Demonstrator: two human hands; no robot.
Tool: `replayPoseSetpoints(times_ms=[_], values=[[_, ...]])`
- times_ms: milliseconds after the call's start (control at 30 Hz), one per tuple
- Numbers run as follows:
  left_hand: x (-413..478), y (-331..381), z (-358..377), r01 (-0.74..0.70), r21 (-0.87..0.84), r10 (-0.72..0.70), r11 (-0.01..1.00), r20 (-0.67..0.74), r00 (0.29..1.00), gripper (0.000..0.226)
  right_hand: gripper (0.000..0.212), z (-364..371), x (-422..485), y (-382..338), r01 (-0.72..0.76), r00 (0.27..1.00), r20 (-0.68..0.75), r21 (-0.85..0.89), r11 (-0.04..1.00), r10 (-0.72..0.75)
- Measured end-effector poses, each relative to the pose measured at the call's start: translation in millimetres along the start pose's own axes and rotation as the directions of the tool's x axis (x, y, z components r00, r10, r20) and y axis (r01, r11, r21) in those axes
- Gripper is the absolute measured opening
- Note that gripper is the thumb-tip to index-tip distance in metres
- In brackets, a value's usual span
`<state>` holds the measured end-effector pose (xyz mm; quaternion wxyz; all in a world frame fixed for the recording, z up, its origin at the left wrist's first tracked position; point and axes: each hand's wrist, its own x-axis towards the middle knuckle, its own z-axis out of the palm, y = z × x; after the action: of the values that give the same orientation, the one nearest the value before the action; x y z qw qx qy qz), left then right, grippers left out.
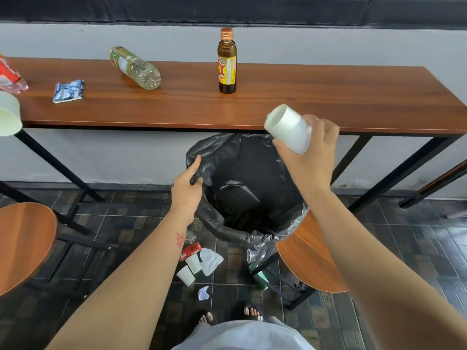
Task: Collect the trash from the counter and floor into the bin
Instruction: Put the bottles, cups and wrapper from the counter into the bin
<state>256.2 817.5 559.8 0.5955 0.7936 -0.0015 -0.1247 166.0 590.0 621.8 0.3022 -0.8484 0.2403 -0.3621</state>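
One white paper cup (288,128) sits in your right hand (309,157), fingers wrapped around its wider end, so that hand is full. The cup lies tilted, its long axis running up and to the left, closed base pointing toward the wooden counter (303,107). What matters is what lies below: the bin lined with a black plastic bag (242,183) opens directly beneath and slightly left of that hand, under the counter edge. Your left hand (188,185) pinches the bag's left rim, holding the mouth open, so it is occupied too. Your right hand is plainly the nearer one for the drop; I judge a short move down and left would put the cup over the opening. More trash waits on the counter and on the tiled floor (126,223).
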Motion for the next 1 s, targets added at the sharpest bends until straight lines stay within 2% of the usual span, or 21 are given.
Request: replayPoseSetpoints(times_ms=[100,200,300,467,667,800,900,1000], values=[[-8.6,2.8,-6.7,0.0,-0.019,-0.001,1.0,-0.036,0.999,0.054,0.071,17.5,-22.6,-4.7,0.067,0.985,0.162,-0.045,0.997,-0.059],[-13.7,2.8,-16.3,-0.016,-0.019,0.014,1.0,-0.075,0.997,0.052,0.071,37.4,-42.8,1.0,0.071,0.941,0.339,-0.175,0.982,-0.007],[-9.6,-3.4,-29.0,-0.026,0.002,0.026,1.0,-0.109,0.994,0.049,0.068,52.7,-55.5,3.0,0.066,0.887,0.455,-0.288,0.955,0.076],[-3.7,-14.4,-51.4,-0.029,0.031,0.032,0.999,-0.094,0.995,0.048,0.069,75.2,-70.9,-4.4,0.125,0.837,0.536,-0.38,0.917,0.108],[4.9,-25.4,-78.4,-0.002,-0.043,-0.002,0.999,-0.1,0.995,0.048,0.076,96.9,-79.3,-17.4,0.232,0.772,0.628,-0.42,0.877,0.096],[19.8,-31.2,-93.9,0.044,-0.087,-0.051,0.995,-0.085,0.995,0.049,0.067,105.5,-72.4,-39.5,0.272,0.845,0.532,-0.326,0.906,-0.063],[32.3,-36.5,-105.6,0.056,-0.113,-0.066,0.992,-0.088,0.994,0.052,0.054,109.8,-62.2,-62.0,0.346,0.912,0.303,-0.211,0.914,-0.275],[43.0,-39.3,-111.9,0.099,-0.095,-0.108,0.991,-0.103,0.989,0.055,0.048,111.2,-40.8,-82.5,0.347,0.938,0.066,-0.128,0.929,-0.341]])
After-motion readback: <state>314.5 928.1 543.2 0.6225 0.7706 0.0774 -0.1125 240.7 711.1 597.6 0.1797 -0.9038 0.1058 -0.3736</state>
